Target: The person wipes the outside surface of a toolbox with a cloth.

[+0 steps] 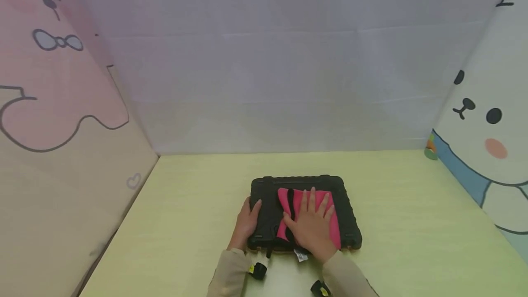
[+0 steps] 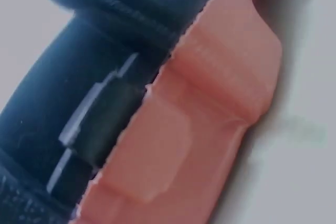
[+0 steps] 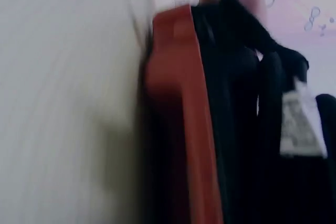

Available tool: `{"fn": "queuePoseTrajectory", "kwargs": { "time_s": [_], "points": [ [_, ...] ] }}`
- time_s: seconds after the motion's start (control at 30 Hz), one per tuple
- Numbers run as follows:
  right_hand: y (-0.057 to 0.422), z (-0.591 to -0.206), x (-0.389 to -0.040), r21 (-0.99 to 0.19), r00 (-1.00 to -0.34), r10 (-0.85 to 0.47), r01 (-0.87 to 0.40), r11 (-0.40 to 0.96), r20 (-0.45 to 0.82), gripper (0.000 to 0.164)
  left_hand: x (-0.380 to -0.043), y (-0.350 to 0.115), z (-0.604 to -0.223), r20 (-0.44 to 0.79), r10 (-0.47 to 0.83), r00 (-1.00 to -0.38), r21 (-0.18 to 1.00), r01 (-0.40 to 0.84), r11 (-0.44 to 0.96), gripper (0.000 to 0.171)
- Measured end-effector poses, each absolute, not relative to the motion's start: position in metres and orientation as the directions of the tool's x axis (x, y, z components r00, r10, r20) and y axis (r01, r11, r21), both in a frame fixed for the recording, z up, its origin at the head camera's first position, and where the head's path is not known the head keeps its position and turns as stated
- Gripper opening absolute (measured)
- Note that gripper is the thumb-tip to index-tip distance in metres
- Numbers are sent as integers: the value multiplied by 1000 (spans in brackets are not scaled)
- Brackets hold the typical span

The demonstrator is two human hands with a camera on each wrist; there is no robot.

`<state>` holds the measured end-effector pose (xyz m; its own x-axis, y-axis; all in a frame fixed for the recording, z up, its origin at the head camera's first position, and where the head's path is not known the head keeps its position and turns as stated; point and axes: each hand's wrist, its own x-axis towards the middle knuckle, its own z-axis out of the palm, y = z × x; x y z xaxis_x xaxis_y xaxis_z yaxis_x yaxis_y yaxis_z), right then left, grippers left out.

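A black plastic case (image 1: 268, 186) with a ribbed lid lies flat on the table. Its lower half is orange-red, seen up close as an orange shell (image 2: 152, 150) in the left wrist view. My left hand (image 1: 246, 221) grips the case's left side, thumb over the top edge. On the lid lies a bright pink cloth item (image 1: 335, 230) with a black band, and a white tag (image 1: 301, 255) hangs off the front edge. My right hand (image 1: 312, 228) rests flat on the pink item, fingers spread. In the right wrist view the printed tag (image 3: 302, 124) hangs beside black straps.
The pale yellow table (image 1: 185, 196) extends around the case on all sides. A plain whitish wall (image 1: 268, 81) stands at the back, with cartoon-printed panels at left (image 1: 62, 173) and right (image 1: 466, 150). Small black wrist devices (image 1: 258, 271) sit by the sleeves.
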<state>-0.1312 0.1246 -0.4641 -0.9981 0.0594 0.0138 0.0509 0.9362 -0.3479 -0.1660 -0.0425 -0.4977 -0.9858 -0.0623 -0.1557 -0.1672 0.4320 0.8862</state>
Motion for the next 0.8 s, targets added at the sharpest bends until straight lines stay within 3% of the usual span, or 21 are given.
{"fn": "queuePoseTrajectory", "kwargs": {
  "time_s": [0.23,0.37,0.6,0.8],
  "points": [
    [181,-458,-124,-306,-998,63,53,951,24,86,-166,-41,-497,-194,-68,-979,881,-205,427,61],
    [197,-458,-125,-350,-994,106,102,931,-9,86,-167,-40,-497,-193,-74,-978,877,-206,435,62],
    [176,-460,-128,-327,-987,155,163,931,-50,87,-164,-42,-497,-174,-87,-981,872,-195,448,62],
    [140,-458,-130,-290,-995,103,101,952,-11,85,-164,-43,-496,-166,-84,-982,871,-186,455,62]
  ]
}}
